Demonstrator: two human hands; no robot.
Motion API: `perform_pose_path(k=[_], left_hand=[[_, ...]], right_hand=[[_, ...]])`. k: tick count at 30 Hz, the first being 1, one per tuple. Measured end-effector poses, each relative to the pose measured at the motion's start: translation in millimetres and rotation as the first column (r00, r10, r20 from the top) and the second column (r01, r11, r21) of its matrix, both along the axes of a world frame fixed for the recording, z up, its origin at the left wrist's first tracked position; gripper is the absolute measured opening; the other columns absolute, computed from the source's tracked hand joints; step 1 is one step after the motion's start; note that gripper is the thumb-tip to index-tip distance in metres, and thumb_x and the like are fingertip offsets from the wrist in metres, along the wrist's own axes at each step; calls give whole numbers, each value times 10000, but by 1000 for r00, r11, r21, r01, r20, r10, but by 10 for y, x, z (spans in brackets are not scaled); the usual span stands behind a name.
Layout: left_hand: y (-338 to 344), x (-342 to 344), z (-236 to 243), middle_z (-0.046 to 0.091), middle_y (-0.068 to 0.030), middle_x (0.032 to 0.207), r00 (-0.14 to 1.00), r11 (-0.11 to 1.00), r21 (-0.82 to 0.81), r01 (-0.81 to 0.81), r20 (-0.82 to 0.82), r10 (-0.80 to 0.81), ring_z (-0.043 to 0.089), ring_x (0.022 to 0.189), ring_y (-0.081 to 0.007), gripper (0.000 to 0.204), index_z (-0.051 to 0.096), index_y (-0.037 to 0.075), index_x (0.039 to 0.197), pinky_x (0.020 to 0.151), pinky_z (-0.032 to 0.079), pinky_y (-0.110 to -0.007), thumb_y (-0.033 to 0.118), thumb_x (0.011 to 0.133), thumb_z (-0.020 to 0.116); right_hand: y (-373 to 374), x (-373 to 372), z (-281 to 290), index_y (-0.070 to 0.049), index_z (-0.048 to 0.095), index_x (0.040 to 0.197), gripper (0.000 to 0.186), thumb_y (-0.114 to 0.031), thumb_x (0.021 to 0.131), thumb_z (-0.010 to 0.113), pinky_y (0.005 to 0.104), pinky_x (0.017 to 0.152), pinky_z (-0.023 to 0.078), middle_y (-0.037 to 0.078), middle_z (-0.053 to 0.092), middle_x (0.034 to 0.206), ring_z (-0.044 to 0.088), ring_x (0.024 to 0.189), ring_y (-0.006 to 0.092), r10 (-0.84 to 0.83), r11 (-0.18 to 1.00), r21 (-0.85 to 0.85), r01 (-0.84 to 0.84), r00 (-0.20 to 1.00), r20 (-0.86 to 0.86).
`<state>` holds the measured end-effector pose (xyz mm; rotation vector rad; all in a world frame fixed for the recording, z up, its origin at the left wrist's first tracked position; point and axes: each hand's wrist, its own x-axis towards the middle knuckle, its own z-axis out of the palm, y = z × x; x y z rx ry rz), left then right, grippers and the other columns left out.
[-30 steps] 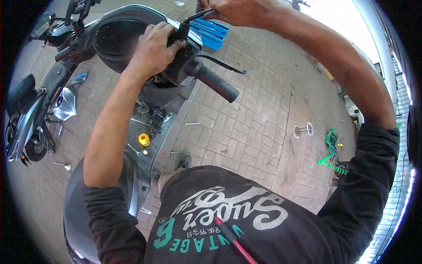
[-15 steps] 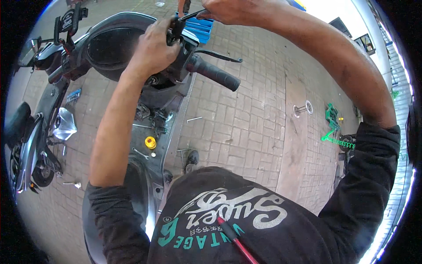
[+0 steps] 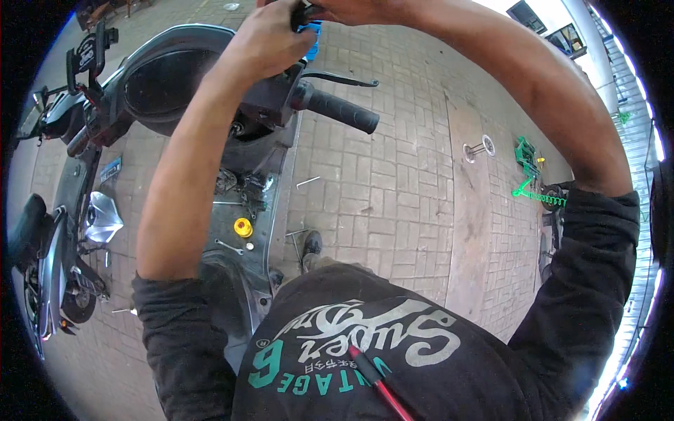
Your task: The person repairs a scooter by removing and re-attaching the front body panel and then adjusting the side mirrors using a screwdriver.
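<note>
My left hand (image 3: 270, 38) is closed at the top edge, its fingers around a small black part (image 3: 303, 15) whose kind I cannot make out. Beside it, my right hand (image 3: 361, 8) grips the same part from the right and is partly cut off by the frame. Both hands are raised over the front of a scooter. Below them are its black handlebar grip (image 3: 340, 111) and brake lever (image 3: 344, 79). The scooter's dark instrument panel (image 3: 165, 85) lies left of my left wrist.
On the scooter's floorboard sit a yellow round container (image 3: 243, 227) and a wrench (image 3: 229, 247). An L-shaped metal tool (image 3: 307, 183) lies on the paving. Another scooter (image 3: 53, 259) stands at left, near a silver panel (image 3: 104, 217). Green equipment with a coiled hose (image 3: 544, 198) is at right.
Both hands have moved up toward the top edge with the black part, away from the handlebar. The right hand now shows less, and the view has shifted slightly.
</note>
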<state>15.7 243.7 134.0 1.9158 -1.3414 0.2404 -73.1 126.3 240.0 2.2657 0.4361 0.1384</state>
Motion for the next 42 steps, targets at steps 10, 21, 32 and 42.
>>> perform_pose_path(k=[10, 21, 32, 42], left_hand=[[-167, 185, -62, 597, -184, 700, 975, 994, -105, 24, 223, 0, 590, 737, -373, 184, 579, 8, 715, 648, 465, -454, 190, 700, 595], [-256, -78, 50, 643, -173, 803, 990, 989, -147, -13, 139, 34, 633, 774, -296, 228, 656, 87, 807, 677, 493, -403, 290, 728, 589], [-392, 479, -324, 638, -102, 916, 887, 960, -235, 153, 461, -29, 580, 965, -272, 408, 630, 119, 935, 888, 415, -359, 416, 661, 686], [-356, 612, -289, 631, -139, 889, 910, 910, -215, 356, 303, -284, 598, 875, -337, 411, 614, 78, 929, 740, 481, -407, 346, 637, 721]], right_hand=[[320, -66, 23, -54, 664, 675, 218, -184, 769, 517, 391, 614, 520, 138, 661, 730, 660, 713, 281, -121, 992, 10, 122, 992, -39], [572, 28, 149, -17, 651, 972, 445, -383, 746, 539, 380, 823, 452, 202, 629, 973, 590, 966, 313, -601, 754, 37, 656, 711, -366], [939, -32, 167, -65, 670, 971, 710, -702, 734, 468, 392, 804, 469, 147, 647, 983, 599, 955, 299, -717, 658, 137, 741, 671, -187], [1107, -38, 162, -28, 667, 938, 769, -729, 748, 413, 411, 780, 474, 171, 646, 952, 606, 926, 315, -737, 645, 121, 755, 656, -161]])
